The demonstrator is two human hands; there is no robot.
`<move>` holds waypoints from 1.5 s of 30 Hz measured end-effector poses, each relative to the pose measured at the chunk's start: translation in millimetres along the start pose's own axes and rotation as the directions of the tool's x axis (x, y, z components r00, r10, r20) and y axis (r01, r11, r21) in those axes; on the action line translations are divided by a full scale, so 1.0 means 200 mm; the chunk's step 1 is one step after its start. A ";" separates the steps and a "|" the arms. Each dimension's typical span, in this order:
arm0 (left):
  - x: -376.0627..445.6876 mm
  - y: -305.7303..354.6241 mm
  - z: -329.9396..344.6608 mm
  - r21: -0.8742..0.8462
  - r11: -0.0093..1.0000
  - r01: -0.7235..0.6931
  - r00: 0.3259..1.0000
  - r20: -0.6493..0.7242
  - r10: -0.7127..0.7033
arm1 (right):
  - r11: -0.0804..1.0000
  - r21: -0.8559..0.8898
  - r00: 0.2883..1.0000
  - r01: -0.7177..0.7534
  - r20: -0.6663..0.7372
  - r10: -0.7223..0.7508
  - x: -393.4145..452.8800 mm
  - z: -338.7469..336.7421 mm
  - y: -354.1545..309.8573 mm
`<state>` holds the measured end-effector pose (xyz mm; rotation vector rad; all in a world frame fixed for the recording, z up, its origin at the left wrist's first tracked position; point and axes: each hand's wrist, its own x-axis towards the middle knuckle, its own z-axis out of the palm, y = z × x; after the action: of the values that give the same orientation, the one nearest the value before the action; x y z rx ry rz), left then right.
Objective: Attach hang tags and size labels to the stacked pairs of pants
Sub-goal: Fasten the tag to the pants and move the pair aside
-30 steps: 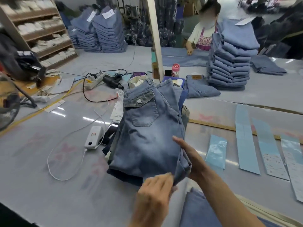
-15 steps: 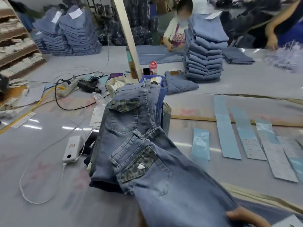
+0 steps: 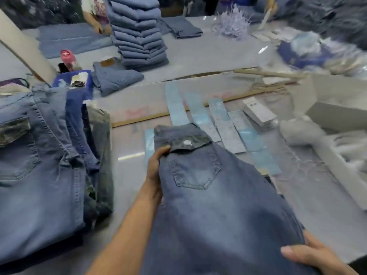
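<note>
A folded pair of blue jeans with a camouflage pocket flap lies across the table in front of me, back pocket up. My left hand grips its left edge near the waistband. My right hand holds the lower right edge, thumb on top. On the left sits the stack of similar jeans. Beyond the held pair, several light-blue size label strips lie side by side, and a small stack of white hang tags lies to their right.
A tall pile of folded jeans stands at the back, with a single folded pair before it. A pink-capped bottle and a blue box sit back left. White boxes fill the right. Another person's hand works behind.
The top pair has been taken off the stack and carried right, over the label strips. My left hand now grips it near the waistband. The view has swung right.
</note>
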<state>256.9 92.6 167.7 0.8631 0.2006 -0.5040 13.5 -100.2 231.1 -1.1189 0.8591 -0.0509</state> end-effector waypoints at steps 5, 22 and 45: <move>0.39 0.12 0.56 0.451 0.888 0.092 0.927 0.286 -0.241 | 0.959 -0.235 0.916 -0.161 0.326 0.234 -0.07 -0.01 0.06; -0.46 -0.55 -0.79 0.965 -0.108 0.238 0.823 -0.141 0.550 | 0.540 -0.725 0.858 0.427 0.136 -0.495 0.80 -0.22 0.10; -0.73 -0.55 -0.76 0.892 0.235 0.387 0.762 -0.453 0.463 | 0.585 -0.779 0.897 0.223 -0.071 -0.436 1.03 -0.33 -0.36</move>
<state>80.0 199.5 48.9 2.3921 0.5424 -0.1680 139.7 -275.6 160.0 -2.1222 0.9071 -0.1648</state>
